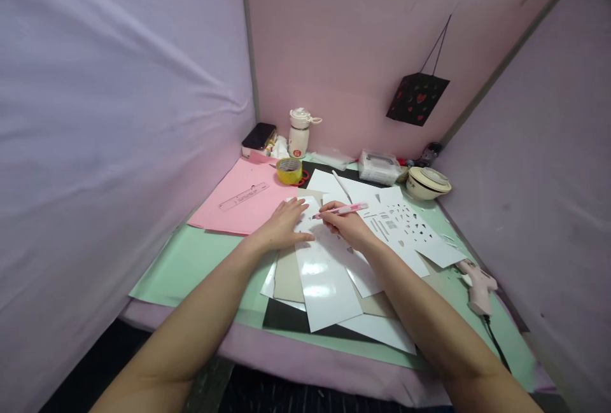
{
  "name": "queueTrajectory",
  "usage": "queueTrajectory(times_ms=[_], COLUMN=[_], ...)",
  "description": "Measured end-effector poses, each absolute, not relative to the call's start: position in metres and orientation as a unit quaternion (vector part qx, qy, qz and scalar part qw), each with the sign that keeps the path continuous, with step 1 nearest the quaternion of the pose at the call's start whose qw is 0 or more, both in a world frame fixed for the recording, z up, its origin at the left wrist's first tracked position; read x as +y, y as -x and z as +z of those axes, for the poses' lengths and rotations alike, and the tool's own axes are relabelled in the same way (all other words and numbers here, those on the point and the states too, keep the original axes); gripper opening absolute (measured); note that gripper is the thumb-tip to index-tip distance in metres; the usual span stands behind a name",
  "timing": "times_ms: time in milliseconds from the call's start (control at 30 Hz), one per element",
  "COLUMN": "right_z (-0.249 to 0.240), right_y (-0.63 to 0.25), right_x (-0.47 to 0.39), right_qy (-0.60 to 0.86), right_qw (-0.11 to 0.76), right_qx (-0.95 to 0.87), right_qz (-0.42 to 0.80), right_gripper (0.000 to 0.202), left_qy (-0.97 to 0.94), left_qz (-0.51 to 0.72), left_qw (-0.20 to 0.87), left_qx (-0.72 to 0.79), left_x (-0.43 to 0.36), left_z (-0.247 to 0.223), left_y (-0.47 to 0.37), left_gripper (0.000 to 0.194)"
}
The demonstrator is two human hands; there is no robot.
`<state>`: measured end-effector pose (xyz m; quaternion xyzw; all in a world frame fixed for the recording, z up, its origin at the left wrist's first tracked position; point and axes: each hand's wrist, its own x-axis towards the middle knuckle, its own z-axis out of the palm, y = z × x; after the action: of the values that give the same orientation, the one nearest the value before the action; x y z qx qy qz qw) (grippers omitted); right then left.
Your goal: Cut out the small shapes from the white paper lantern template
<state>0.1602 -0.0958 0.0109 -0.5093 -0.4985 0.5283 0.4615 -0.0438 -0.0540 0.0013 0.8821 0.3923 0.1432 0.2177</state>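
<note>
My right hand [346, 223] grips a pink craft knife [351, 208], its tip close to a glossy white sheet [329, 286]. My left hand [286, 223] lies flat with fingers spread at the left edge of that sheet, pressing on it. Small cuts show in the sheet between the two hands. Beneath it are a grey-brown board [287, 278], more white paper and a black sheet [286, 316]. To the right, a white sheet with many small cut-out shapes [410, 222] lies partly under my right forearm. A white pen [341, 185] rests beyond my right hand.
Pink paper [229, 216] with a clear ruler [244, 196] lies left. Behind are yellow tape [289, 172], red-handled scissors [304, 177], a phone [259, 136], a white bottle [298, 136], a clear box [379, 168] and bowls [428, 184]. A pink glue gun [478, 287] lies right; a black bag [418, 98] hangs behind.
</note>
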Motion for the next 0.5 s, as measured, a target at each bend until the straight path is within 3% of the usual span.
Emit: queueTrajectory(times_ms=[133, 300, 500], right_z=[-0.007, -0.013, -0.011], right_y=[-0.157, -0.158, -0.162], right_x=[-0.084, -0.090, -0.091], right_qy=[0.525, 0.558, 0.522], right_qw=[0.456, 0.489, 0.488], right_qx=[-0.489, -0.506, -0.481], right_qz=[0.527, 0.439, 0.508], right_gripper=[0.033, 0.028, 0.038], left_qy=[-0.892, -0.889, -0.890], left_qz=[0.079, 0.012, 0.021], left_qw=[0.213, 0.207, 0.208], left_qx=[0.391, 0.409, 0.405], left_x=[-0.059, -0.061, -0.062], left_z=[-0.005, -0.007, -0.006], left_y=[0.039, 0.040, 0.040], left_gripper=[0.097, 0.103, 0.101])
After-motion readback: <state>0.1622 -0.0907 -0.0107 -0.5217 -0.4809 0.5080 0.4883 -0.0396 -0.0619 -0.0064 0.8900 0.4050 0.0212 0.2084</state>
